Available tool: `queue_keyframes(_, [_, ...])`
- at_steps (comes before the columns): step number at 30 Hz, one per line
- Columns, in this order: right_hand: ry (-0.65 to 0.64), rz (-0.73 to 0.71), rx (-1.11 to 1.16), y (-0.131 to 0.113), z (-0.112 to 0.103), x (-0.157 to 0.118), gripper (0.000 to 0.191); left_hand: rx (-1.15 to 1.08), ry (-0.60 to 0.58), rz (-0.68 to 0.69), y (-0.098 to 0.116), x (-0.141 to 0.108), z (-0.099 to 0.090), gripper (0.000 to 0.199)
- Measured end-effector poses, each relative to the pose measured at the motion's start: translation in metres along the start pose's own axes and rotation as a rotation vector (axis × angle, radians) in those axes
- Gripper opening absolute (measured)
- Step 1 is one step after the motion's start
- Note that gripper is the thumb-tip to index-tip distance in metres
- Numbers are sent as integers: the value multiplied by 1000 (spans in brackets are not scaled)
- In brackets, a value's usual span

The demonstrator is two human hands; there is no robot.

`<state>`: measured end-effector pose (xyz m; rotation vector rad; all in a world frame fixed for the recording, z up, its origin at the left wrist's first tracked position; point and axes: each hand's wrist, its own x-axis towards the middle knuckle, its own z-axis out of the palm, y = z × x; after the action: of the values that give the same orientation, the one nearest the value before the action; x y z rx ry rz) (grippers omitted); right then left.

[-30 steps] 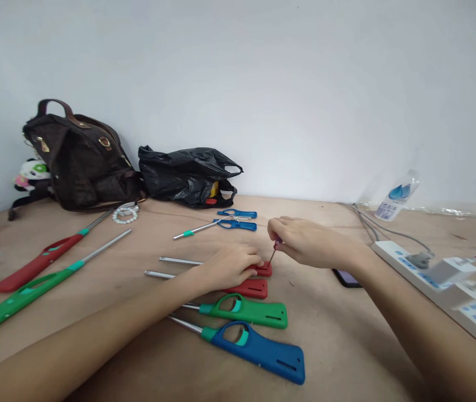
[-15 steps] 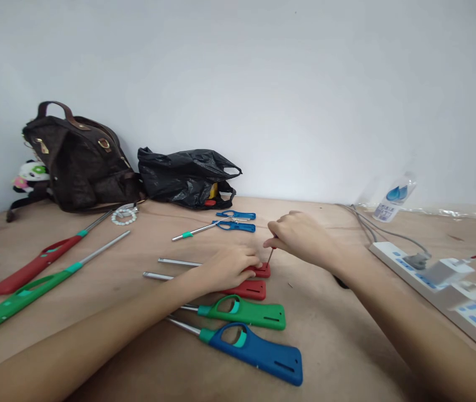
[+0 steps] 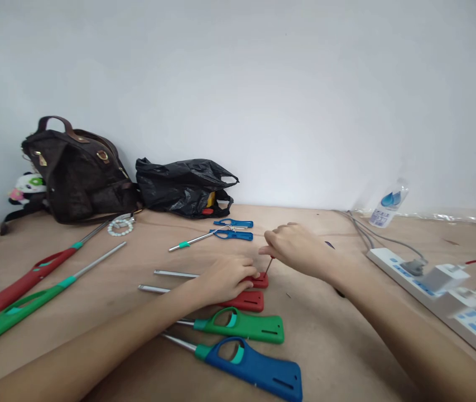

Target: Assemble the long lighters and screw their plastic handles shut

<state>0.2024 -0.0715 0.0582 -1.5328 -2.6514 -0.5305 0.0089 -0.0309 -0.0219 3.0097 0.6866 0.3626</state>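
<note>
My left hand (image 3: 227,277) presses and grips the farther red lighter (image 3: 263,280), whose metal tube sticks out to the left. Closed around the handle of a screwdriver (image 3: 268,266), my right hand (image 3: 290,245) holds its thin shaft tilted, the tip down at the end of that lighter. Nearer to me lie a second red lighter (image 3: 246,301), a green lighter (image 3: 263,327) and a blue lighter (image 3: 263,368). Two blue casing halves (image 3: 240,235) and a metal tube (image 3: 191,242) with a green collar rest beyond my hands.
At left lie a long red lighter (image 3: 32,285), a long green lighter (image 3: 15,315) and a bead bracelet (image 3: 119,225). Behind are a dark backpack (image 3: 87,184) and black plastic bag (image 3: 179,184). A bottle (image 3: 388,206) and power strip (image 3: 413,285) are at right.
The whole view has shifted, so things appear slightly lower. Both hands keep their holds on the red lighter and the screwdriver.
</note>
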Motion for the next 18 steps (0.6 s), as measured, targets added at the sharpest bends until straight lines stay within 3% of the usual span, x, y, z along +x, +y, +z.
queue_keyframes(2, [12, -76, 106, 1, -2, -5, 6, -3, 6, 10, 0, 0, 0, 17])
queue_keyframes(4, [-6, -116, 159, 2, -4, -7, 6, -4, 4, 9, -1, 1, 1, 16])
queue_keyframes(6, [-22, -80, 110, 1, -5, -5, 2, -2, -8, -1, -1, 1, 1, 16])
queue_keyframes(9, [-27, -4, -38, -2, -6, 2, 18, 3, -26, -6, -1, 1, 1, 16])
queue_keyframes(13, [-59, -5, -122, -8, -7, 5, 26, -2, -18, 5, -3, 0, 2, 17])
queue_keyframes(16, [-60, 8, -94, -6, -6, 0, 23, 0, -22, 5, -3, 0, 2, 16])
queue_keyframes(18, [-41, -8, -18, -3, -6, -4, 10, 1, -25, 0, -2, 0, 0, 16])
